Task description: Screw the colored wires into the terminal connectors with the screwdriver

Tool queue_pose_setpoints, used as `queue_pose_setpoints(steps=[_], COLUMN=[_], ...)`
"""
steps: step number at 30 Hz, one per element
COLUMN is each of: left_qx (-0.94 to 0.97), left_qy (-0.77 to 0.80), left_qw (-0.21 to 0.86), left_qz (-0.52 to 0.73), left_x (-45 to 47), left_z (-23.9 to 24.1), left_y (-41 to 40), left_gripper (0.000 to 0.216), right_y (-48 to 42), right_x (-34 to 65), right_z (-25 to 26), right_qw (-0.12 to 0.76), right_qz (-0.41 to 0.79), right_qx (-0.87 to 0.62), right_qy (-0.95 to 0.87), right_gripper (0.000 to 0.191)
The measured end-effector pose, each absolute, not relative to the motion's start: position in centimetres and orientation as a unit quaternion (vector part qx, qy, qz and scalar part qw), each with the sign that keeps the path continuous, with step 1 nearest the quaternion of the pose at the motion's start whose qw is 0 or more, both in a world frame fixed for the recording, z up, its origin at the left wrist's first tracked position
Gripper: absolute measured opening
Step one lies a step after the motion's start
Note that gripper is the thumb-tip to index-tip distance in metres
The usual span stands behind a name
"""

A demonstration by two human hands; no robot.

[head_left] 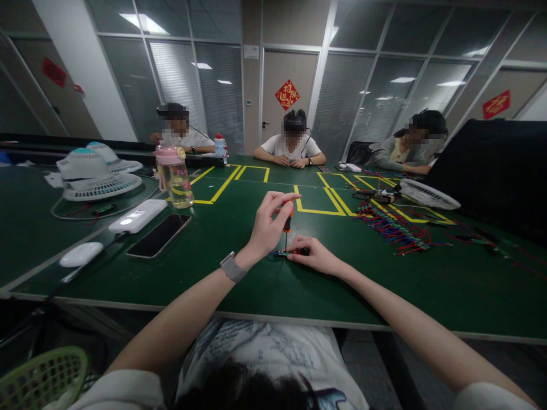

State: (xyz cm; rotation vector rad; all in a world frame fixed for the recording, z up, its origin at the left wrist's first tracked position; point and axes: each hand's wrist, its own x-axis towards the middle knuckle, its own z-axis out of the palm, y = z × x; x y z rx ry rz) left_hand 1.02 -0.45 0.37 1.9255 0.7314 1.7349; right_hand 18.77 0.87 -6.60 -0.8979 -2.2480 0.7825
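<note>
My left hand (270, 223) is closed round the orange handle of a small screwdriver (288, 219), held upright with its tip down on a small circuit board (282, 254). My right hand (311, 254) lies on the green table (265, 285) and pinches that little board flat against the surface. A grey watch sits on my left wrist.
A phone (159, 235), a white power bank (137, 216), a white mouse-like case (81, 254), a water bottle (174, 175) and desk fans (98, 176) stand to the left. Coloured wires (391, 226) lie to the right. Three other people sit across the table.
</note>
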Motion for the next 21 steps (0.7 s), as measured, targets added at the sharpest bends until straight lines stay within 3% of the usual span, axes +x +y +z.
queue_pose_setpoints(steps=[5,14,21], left_qx=[0.668,0.677,0.668], left_qy=[0.23,0.278,0.235], left_qw=[0.309,0.165,0.275], left_qz=[0.637,0.661,0.65], left_x=[1.24,1.06,1.1], left_z=[0.3,0.36,0.1], left_y=[-0.36,-0.5,-0.17], left_gripper=[0.029,0.01,0.031], right_y=[0.88,1.0,0.82], right_x=[18.8,18.74,18.67], right_z=[-6.65,-6.85,-6.69], right_qw=[0.294,0.298,0.298], right_qz=[0.288,0.291,0.291], right_qx=[-0.337,-0.339,-0.348], right_qy=[-0.847,-0.843,-0.84], right_gripper=[0.025,0.024,0.02])
